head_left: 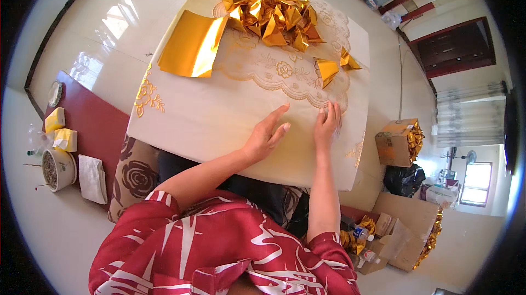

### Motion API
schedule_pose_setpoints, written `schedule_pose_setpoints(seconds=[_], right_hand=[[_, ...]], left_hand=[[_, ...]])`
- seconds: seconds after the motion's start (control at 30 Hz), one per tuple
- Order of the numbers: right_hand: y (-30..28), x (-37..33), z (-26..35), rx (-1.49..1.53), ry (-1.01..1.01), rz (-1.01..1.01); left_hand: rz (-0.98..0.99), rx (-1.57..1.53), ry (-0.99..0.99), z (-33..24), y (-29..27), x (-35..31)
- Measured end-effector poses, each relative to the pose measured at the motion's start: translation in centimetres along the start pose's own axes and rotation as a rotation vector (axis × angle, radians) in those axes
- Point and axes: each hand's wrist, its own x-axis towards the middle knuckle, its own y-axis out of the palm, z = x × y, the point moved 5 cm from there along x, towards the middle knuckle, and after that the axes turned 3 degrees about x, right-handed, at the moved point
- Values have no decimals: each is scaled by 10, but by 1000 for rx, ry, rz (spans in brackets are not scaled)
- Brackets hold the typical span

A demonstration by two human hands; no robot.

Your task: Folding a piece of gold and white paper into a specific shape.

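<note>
My left hand (265, 137) is over the near part of the white-covered table (186, 125), thumb and fingers apart, holding nothing. To its right, my right hand (326, 123) has its fingers stretched forward by the scalloped edge of the lace-pattern cover (274, 70); nothing shows in it. Beyond the right hand lie two folded gold foil pieces, a nearer one (327, 70) and a smaller-looking one (348, 60). A stack of flat gold foil sheets (189, 45) rests at the far left. Behind, a heap of folded gold foil pieces (274, 12) covers the table's far middle.
On the right floor stand a cardboard box (393, 144) of gold pieces, a black plastic bag (404, 179) and a larger carton (408, 221). To the left, a dark red surface (96, 114) has yellow packets (64, 139), a pot (58, 170) and a white cloth (92, 178) along it.
</note>
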Motion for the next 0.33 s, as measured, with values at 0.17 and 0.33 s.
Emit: schedule_pose_setpoints(seconds=[0.17, 0.33], right_hand=[[3, -1, -2, 28, 10, -6], [5, -3, -4, 38, 31, -31]], left_hand=[[-20, 190, 130, -12, -11, -5], [-292, 540, 415, -37, -82, -1]])
